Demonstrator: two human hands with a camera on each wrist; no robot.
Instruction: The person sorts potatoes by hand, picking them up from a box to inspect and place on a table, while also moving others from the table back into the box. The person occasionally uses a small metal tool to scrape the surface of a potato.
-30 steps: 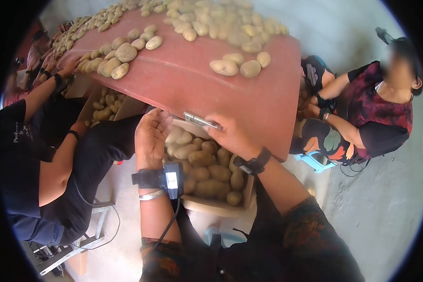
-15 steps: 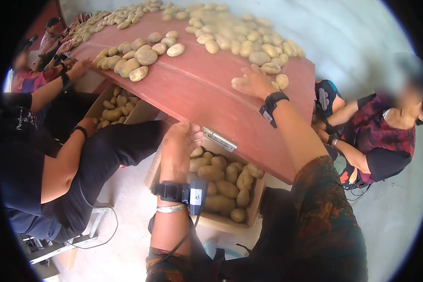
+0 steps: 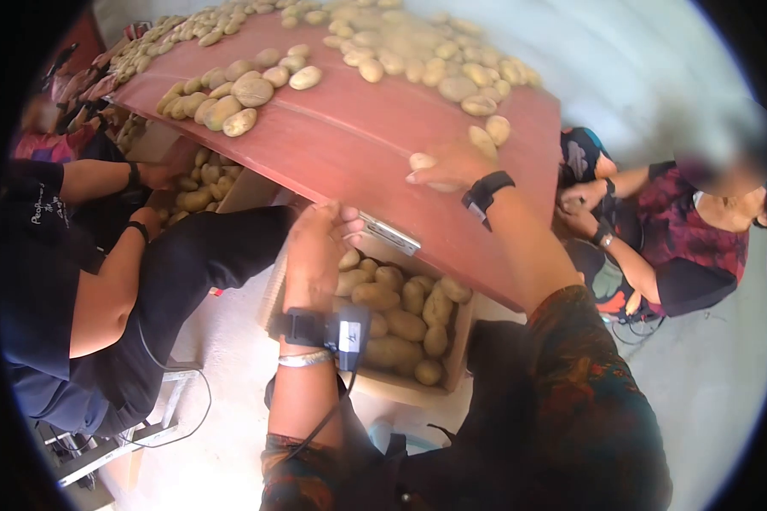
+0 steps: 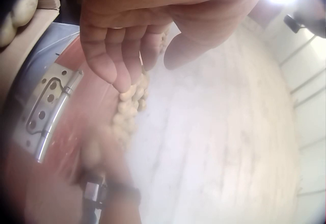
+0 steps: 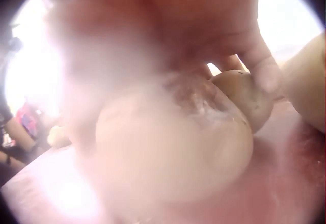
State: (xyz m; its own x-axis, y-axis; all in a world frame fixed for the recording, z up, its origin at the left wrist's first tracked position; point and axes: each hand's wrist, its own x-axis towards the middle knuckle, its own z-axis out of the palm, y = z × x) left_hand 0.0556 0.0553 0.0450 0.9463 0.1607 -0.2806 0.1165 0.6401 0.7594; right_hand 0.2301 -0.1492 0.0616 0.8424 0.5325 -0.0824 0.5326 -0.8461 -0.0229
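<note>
Red and broad: a table (image 3: pixel 332 162), with a heap of potatoes (image 3: pixel 458 88) along its far side. Under the near edge, a cardboard box (image 3: pixel 395 389), nearly full of more potatoes (image 3: pixel 375 296). Over the table, the right hand (image 3: pixel 456 164), fingers curled in a grasp. At the edge, the left hand (image 3: pixel 314 253), fingers loosely bent, holding nothing. Just beside, a metal hinge (image 3: pixel 389 234). Smallest, two potatoes (image 5: pixel 178 155) under the right palm, on or just above the table, the larger within the fingers; firmness impossible to tell. Possible trouble: a slip, from smooth round shapes crowding one palm; a bruise, from dragging low across the hinge.
</note>
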